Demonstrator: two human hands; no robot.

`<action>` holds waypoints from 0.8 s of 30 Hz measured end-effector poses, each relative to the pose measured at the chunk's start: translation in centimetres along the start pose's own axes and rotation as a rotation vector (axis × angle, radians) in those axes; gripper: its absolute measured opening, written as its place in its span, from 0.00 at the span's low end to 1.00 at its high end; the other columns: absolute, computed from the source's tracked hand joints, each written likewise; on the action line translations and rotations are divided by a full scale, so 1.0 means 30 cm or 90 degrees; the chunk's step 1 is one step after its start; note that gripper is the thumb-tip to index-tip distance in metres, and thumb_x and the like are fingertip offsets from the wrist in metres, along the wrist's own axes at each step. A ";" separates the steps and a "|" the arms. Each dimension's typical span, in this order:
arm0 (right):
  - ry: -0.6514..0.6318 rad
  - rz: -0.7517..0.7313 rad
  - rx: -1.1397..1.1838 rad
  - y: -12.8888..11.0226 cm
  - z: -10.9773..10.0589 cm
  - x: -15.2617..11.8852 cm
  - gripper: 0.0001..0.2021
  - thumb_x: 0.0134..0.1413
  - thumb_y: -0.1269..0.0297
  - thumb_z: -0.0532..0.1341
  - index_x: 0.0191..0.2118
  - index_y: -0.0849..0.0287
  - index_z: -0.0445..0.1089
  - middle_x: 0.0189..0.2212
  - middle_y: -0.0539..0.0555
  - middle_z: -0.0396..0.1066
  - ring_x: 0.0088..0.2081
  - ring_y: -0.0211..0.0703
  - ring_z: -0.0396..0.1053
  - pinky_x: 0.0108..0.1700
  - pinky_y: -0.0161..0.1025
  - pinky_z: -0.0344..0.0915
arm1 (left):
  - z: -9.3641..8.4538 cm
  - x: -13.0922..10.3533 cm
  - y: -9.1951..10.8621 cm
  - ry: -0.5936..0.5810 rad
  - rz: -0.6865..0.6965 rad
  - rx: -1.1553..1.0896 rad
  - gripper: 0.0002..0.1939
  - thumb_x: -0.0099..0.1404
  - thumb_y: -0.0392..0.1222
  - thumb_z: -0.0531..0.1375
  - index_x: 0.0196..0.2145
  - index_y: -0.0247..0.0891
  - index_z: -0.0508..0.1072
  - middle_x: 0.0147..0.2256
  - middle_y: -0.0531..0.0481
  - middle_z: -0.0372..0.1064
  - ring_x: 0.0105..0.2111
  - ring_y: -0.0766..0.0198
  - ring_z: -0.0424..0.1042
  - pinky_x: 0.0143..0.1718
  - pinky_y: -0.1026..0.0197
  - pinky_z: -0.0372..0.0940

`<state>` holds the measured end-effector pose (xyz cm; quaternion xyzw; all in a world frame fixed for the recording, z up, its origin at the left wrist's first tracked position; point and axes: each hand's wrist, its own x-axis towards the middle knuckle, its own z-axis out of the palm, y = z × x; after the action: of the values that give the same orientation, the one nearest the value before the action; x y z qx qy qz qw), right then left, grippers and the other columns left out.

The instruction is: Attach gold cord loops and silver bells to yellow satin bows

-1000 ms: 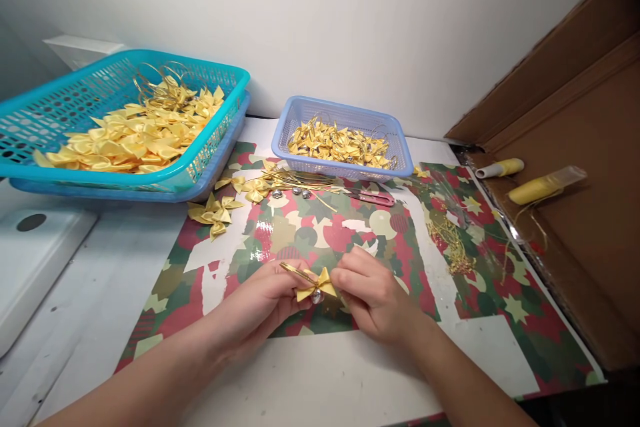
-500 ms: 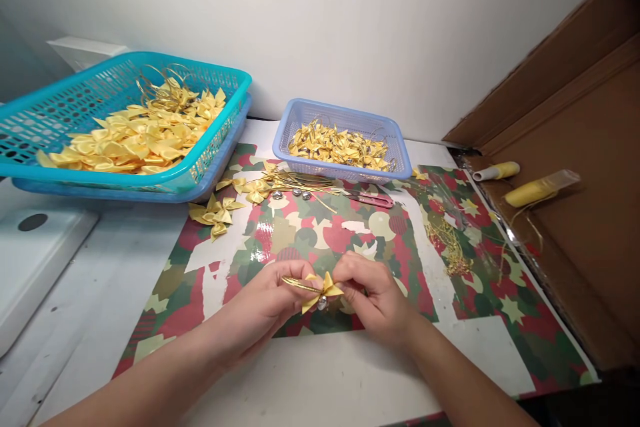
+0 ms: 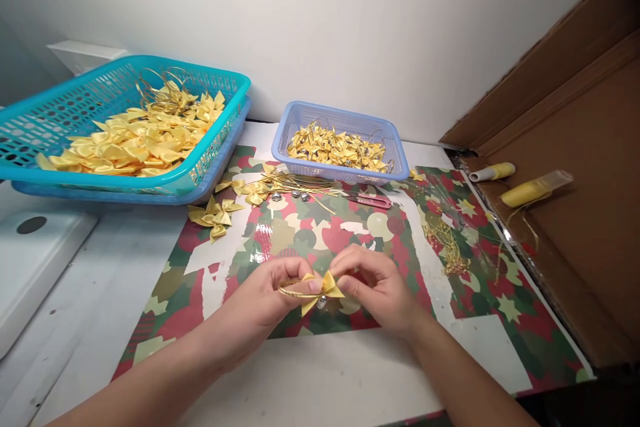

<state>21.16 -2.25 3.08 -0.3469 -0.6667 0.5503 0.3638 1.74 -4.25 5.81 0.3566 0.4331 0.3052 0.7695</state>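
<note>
My left hand [image 3: 280, 287] pinches a yellow satin ribbon bow [image 3: 332, 285] between thumb and fingers. A loop of gold cord [image 3: 295, 293] from the bow passes over that thumb, and a small silver bell [image 3: 322, 302] hangs beneath the knot. My right hand [image 3: 375, 287] is closed at the bow's right side, thumb and forefinger at its upper edge. Those fingertips partly hide what they grip. Beyond my hands, loose yellow bows [image 3: 216, 213], several silver bells [image 3: 296, 194] and gold cords [image 3: 310, 181] lie on the patterned sheet [image 3: 330, 240].
At the back left, a teal basket [image 3: 240, 83] of yellow bows sits in a blue one. A lilac basket [image 3: 340, 170] holds finished-looking bows with cords. A pink-handled tool [image 3: 373, 201] lies before it. Tangled gold strands [image 3: 453, 250] lie right, near a cardboard wall [image 3: 565, 100].
My right fingers have shifted slightly up and left along the bow, and its right tail shows more. The cord loop has tilted wider open. My left hand keeps its pinch.
</note>
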 end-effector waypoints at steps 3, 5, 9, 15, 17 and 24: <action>0.045 -0.041 -0.072 -0.005 -0.008 0.002 0.04 0.58 0.68 0.60 0.31 0.57 0.71 0.29 0.51 0.72 0.34 0.39 0.67 0.36 0.37 0.64 | 0.000 0.001 -0.002 0.023 0.016 0.020 0.19 0.59 0.50 0.64 0.21 0.37 0.62 0.23 0.56 0.57 0.25 0.68 0.52 0.27 0.64 0.48; 0.040 -0.032 -0.092 -0.006 -0.004 0.002 0.06 0.58 0.69 0.59 0.29 0.57 0.69 0.28 0.50 0.70 0.32 0.38 0.65 0.33 0.36 0.62 | 0.000 0.002 -0.003 0.033 0.028 0.036 0.18 0.59 0.50 0.64 0.21 0.37 0.62 0.23 0.56 0.58 0.25 0.68 0.53 0.27 0.64 0.48; 0.023 0.014 -0.099 -0.010 0.010 0.003 0.07 0.59 0.68 0.58 0.29 0.58 0.68 0.27 0.50 0.68 0.28 0.37 0.63 0.30 0.35 0.60 | 0.000 0.003 -0.005 0.060 0.058 0.102 0.19 0.58 0.51 0.64 0.22 0.38 0.63 0.23 0.57 0.57 0.24 0.69 0.53 0.26 0.65 0.49; 0.163 -0.121 -0.288 -0.024 0.016 0.002 0.06 0.57 0.71 0.59 0.32 0.55 0.72 0.32 0.52 0.72 0.37 0.43 0.67 0.40 0.43 0.64 | -0.013 0.007 -0.024 0.098 0.092 0.170 0.18 0.62 0.51 0.61 0.24 0.38 0.62 0.24 0.55 0.59 0.25 0.67 0.58 0.27 0.64 0.54; 0.229 -0.248 -0.370 -0.031 0.026 -0.007 0.06 0.54 0.71 0.61 0.32 0.53 0.72 0.31 0.52 0.71 0.36 0.44 0.65 0.40 0.45 0.62 | -0.016 0.008 -0.033 0.133 0.118 0.204 0.17 0.63 0.51 0.60 0.24 0.38 0.62 0.25 0.55 0.60 0.26 0.66 0.59 0.28 0.64 0.55; 0.259 -0.392 -0.560 -0.019 0.088 -0.021 0.11 0.52 0.73 0.64 0.41 0.53 0.72 0.26 0.51 0.71 0.31 0.43 0.60 0.35 0.44 0.53 | -0.002 0.004 -0.042 0.175 0.191 0.258 0.13 0.64 0.47 0.59 0.25 0.38 0.66 0.29 0.51 0.67 0.30 0.64 0.65 0.31 0.64 0.61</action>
<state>19.16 -4.16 3.25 -0.3542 -0.8198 0.0117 0.4498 1.92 -4.85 4.70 0.5184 0.5279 0.3681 0.5631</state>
